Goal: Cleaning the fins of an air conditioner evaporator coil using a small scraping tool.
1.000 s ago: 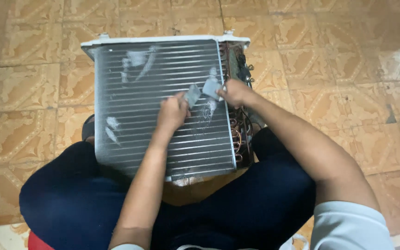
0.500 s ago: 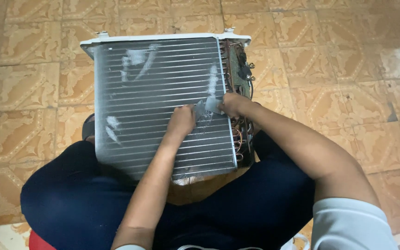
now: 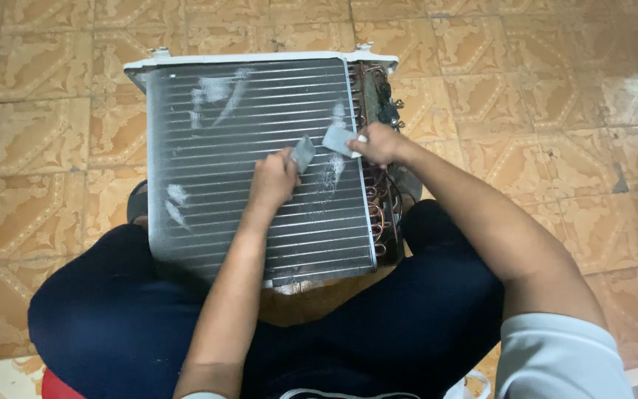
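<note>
The thin aluminium fins of the finned coil (image 3: 260,162) look easy to bend, so a hard scrape or a sideways push from either small grey pad could flatten a patch and leave it dented; several pale smeared marks already show across the face. The coil leans tilted against the person's dark-trousered legs (image 3: 112,310) (nothing else appears to brace it), so a strong press near its far edge could tip or slide it on the tiled floor (image 3: 540,111). The bare copper tube bends (image 3: 378,199) sit just beside the right hand, and knuckles straying there could catch on them or on the sheet-metal edge.

The left hand (image 3: 273,181) is closed around a small grey pad (image 3: 303,153), which sticks up from its fingertips and touches the fins. The right hand (image 3: 379,144) pinches a second grey pad (image 3: 340,139) between thumb and fingers, held against the fins near the coil's right edge. The two pads lie near each other, apart by a small gap. The coil lies directly under both hands, its white top frame (image 3: 260,59) beyond them and its lower edge back toward the person's lap.
</note>
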